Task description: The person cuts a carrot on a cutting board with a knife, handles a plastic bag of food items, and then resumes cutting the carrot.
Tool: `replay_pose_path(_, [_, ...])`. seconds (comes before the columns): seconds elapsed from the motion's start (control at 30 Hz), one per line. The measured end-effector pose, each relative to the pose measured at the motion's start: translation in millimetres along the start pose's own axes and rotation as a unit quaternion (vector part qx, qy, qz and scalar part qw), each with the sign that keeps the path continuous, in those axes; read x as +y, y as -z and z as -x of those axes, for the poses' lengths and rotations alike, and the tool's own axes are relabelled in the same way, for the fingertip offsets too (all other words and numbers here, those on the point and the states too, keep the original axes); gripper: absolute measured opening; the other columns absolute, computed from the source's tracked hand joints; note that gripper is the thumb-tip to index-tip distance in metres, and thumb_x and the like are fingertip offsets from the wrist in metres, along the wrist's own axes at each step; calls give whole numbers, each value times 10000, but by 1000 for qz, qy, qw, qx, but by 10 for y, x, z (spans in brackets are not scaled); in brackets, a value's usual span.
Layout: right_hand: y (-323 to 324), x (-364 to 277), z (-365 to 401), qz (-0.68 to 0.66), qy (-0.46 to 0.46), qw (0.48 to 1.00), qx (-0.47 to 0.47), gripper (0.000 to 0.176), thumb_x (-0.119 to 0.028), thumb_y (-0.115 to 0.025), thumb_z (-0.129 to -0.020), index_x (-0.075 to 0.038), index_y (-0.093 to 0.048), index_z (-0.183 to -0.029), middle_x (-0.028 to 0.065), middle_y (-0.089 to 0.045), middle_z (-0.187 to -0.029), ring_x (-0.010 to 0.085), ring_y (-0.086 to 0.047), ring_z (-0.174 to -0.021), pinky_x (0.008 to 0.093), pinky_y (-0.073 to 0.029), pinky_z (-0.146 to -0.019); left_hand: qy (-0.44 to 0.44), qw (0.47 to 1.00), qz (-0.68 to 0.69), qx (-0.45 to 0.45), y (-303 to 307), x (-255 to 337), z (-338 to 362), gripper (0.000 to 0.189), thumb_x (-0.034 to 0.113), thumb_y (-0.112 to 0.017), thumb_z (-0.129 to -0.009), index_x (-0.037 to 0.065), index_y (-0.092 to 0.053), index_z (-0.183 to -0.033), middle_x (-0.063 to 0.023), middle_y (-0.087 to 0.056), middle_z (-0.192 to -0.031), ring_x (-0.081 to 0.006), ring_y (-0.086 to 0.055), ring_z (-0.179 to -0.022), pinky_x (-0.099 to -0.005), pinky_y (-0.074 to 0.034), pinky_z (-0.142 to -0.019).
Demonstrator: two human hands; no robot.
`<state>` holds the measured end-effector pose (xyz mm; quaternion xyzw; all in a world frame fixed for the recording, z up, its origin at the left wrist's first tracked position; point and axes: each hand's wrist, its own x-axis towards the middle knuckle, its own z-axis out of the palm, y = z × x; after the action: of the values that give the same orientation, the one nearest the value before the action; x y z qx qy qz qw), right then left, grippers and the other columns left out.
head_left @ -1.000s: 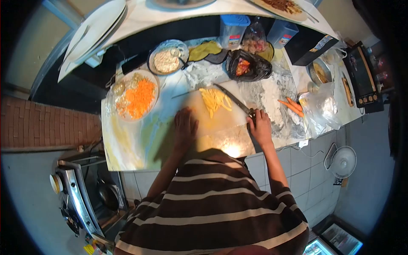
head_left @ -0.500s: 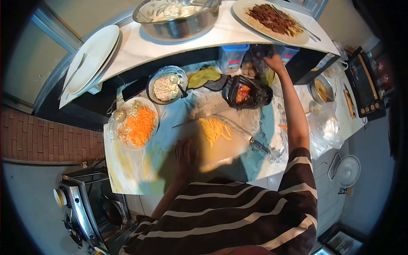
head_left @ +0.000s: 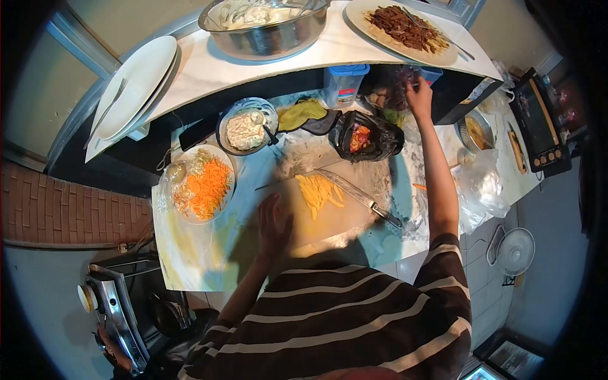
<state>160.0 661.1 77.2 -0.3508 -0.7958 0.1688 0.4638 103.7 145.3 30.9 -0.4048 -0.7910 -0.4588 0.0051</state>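
Observation:
My left hand (head_left: 273,226) lies flat, fingers apart, on the near left corner of a cutting board (head_left: 329,215). A pile of yellow strips (head_left: 320,190) sits on the board, and a knife (head_left: 364,199) lies across its right side with nobody holding it. My right hand (head_left: 419,92) is stretched far back and right and grips the top of a clear plastic bag (head_left: 387,94) holding dark pieces. A black bag (head_left: 367,135) with red food sits just in front of the clear one.
A plate of grated carrot and vegetables (head_left: 201,184) and a bowl of white mix (head_left: 247,130) stand at the left. Blue-lidded containers (head_left: 344,82) stand at the back. The raised shelf holds white plates (head_left: 136,85), a metal bowl (head_left: 266,28) and a plate of brown food (head_left: 405,28). Carrots (head_left: 419,187) lie right.
My right hand let go of the knife and reached back to the clear bag, which it now grips. The knife lies on the board. My left hand stayed on the board.

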Motion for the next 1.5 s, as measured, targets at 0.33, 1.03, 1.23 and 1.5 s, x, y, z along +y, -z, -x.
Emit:
replay_pose_path(0.33, [1073, -1109, 672, -253, -71, 958, -118, 140, -125, -628, -921, -29, -546, -862, 28, -617, -765, 64, -544, -674, 253, -418, -573, 169, 822, 454, -299, -792, 786, -1738, 788, 341, -699, -902, 128, -195, -1468, -138, -438, -1375, -217, -472, -1255, -373, -426, -996])
replay_pose_path(1.03, [943, -1400, 1409, -367, -61, 865, -337, 539, -203, -659, -934, -52, -428, -1397, 53, -558, -1283, 144, -509, -1186, 298, -405, -1014, 30, 853, 441, -276, -438, 824, -1842, 488, 164, -655, -929, 23, -454, -1351, -66, -574, -1281, -126, -542, -1152, -279, -435, -975])
replay_pose_path(1.23, [939, -1364, 1371, -383, -167, 858, -299, 212, -200, -617, -963, -46, -634, -1109, -6, -654, -1009, 75, -570, -942, 248, -466, -830, 55, 830, 511, -215, -469, 721, -1846, 286, 142, -605, -962, -14, -595, -1200, -42, -662, -1121, -83, -582, -1043, -261, -442, -949])
replay_pose_path(1.5, [1186, -1858, 1279, -521, -213, 786, -256, 240, -225, -618, -968, -48, -624, -1131, 13, -612, -1112, 71, -569, -994, 229, -474, -812, 80, 784, 592, -168, -259, 993, -1849, 229, 84, -560, -976, 16, -602, -1191, -59, -657, -1141, -108, -584, -1069, -275, -432, -976])
